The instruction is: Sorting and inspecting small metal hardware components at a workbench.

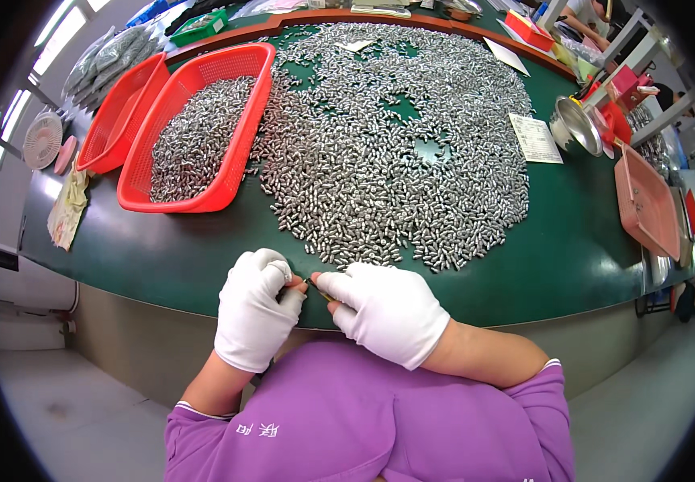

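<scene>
left hand [257, 309] + right hand [384, 309], white-gloved, pinched together on one tiny part [315, 286], lower centre at worktop [203, 265] edge | metal-piece heap [396, 153] centre | red basket [199, 128] upper left

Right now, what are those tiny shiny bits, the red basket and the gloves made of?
The tiny bits look like bare metal: silver-grey with bright glints. The red basket seems moulded plastic: glossy, with an open mesh wall. The gloves on the left hand and right hand look like soft white fabric, probably cotton: matte and creased.
</scene>
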The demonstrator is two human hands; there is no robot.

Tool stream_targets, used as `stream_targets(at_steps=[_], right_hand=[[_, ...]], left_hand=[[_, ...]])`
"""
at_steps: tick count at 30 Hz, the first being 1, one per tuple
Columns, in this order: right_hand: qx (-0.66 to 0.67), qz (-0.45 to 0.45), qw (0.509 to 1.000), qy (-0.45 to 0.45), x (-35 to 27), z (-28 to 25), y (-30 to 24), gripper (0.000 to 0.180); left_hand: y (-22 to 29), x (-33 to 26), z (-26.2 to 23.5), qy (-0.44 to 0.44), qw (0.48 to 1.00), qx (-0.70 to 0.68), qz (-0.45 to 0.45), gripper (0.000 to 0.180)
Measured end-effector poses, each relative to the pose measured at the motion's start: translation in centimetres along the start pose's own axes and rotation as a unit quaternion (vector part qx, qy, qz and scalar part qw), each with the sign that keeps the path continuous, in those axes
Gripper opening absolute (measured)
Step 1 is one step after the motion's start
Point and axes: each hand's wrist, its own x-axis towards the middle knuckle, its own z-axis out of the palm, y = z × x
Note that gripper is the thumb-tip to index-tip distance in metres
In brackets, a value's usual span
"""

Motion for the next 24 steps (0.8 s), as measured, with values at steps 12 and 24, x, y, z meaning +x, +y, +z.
stream_targets(at_steps=[12, 24], right_hand=[[-0.003, -0.029, 0.999, -0.042, 1.1, -0.8, 0.4, 0.024], [-0.062, -0.026, 0.992, 0.105, -0.5, -5.4, -0.1, 0.040]], left_hand=[[0.0, 0.2, -0.2, -0.014, 1.000, -0.004, -0.005, 0.021], [0.1, 1.2, -0.9, -0.048, 0.997, -0.049, -0.025, 0.016]])
